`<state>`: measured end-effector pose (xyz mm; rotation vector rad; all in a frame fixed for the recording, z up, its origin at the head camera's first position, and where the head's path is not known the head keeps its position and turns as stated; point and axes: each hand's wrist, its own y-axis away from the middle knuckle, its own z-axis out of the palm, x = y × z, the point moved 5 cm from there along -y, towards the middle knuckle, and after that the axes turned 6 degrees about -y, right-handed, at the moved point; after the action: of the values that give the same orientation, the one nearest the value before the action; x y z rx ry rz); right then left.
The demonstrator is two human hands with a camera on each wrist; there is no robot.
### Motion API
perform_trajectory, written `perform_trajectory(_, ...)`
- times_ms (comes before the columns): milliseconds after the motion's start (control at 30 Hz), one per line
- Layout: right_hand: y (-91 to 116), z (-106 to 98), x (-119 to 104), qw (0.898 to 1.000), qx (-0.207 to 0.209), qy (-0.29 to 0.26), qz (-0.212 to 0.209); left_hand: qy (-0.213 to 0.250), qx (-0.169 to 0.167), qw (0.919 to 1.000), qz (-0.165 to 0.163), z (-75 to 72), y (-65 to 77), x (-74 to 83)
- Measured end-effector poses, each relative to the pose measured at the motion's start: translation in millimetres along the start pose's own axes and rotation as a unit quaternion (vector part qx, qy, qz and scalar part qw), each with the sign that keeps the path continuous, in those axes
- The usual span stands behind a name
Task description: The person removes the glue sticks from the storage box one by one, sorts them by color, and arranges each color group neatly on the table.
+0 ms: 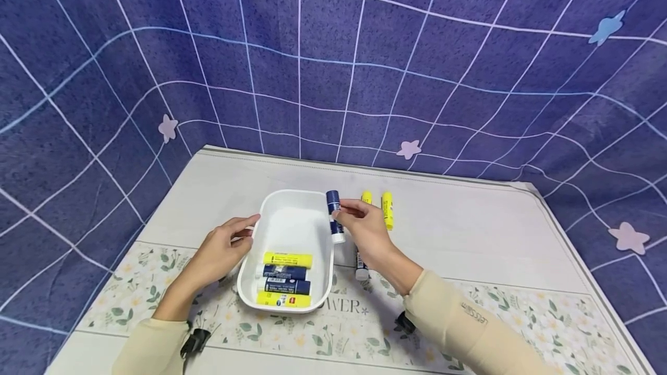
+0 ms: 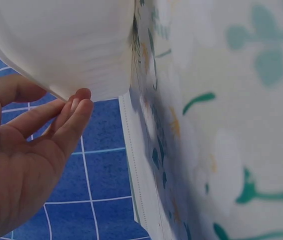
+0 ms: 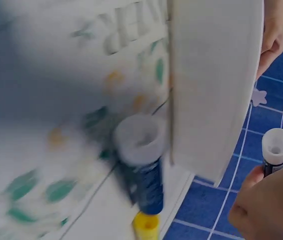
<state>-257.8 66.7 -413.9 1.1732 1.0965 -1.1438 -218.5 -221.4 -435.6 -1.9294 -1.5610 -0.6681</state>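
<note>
Left hand relaxed, right hand pinched

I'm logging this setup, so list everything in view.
Table: 1, floral-banded white, foreground
Backdrop: 1, purple, behind
Tray: 1, white, on table
Yellow tubes in tray: 2, yellow, near end
Navy tubes in tray: 2, navy-white, between yellow ones
Loose yellow tubes: 2, yellow, right of tray
Loose navy tube: 1, navy-white, right of tray
Held tube: 1, navy-white, by tray
Wrist devices: 2, black, at wrists
Sleeves: 2, beige, forearms
Left hand: 1, tray's left rim
Right hand: 1, on held tube
</note>
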Motion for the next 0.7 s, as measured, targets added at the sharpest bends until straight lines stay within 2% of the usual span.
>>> perform_trajectory(133, 6.8, -24.8, 6.4, 1.000, 0.029, 0.013, 0.000, 0.003, 0.000, 1.0000, 0.002, 0.0, 0.0, -0.9)
perform_trajectory(367, 18.8, -66.2, 26.6, 0.997, 0.064, 0.022, 0.027, 0.003, 0.000, 1.0000, 0.002, 0.4, 0.0, -2.7)
perform_trajectory(700, 27.6, -94.5, 43.9, 0.993, 0.087, 0.048, 0.061, 0.010, -0.002, 1.0000, 0.001, 0.6, -0.6, -4.0)
